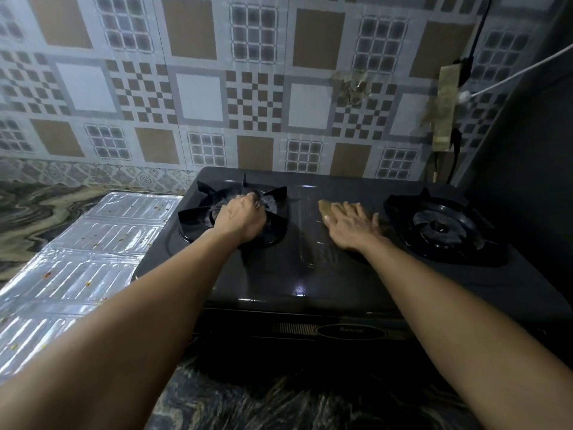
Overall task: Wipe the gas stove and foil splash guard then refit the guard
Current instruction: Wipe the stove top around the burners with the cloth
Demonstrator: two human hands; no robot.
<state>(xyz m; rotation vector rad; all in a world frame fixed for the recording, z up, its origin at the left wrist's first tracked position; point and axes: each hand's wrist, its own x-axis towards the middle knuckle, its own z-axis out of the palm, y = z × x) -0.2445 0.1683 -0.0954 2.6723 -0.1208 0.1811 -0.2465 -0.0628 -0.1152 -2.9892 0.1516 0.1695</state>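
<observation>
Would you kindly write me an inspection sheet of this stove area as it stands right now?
Surface: dark marbled counter carries everything; stove top shows wet streaks.
Job's things: black gas stove, two burners; foil splash guard lies flat on the counter left of it, flecked with food bits; brownish cloth between the burners.
Clutter: nothing seen.
Hands: left hand rests on the left burner grate, fingers curled, grasp unclear; right hand presses flat on the cloth.
Cables: white cable and a black cable run up the wall at right.
Surroundings: patterned tile wall, with taped patches at right.
</observation>
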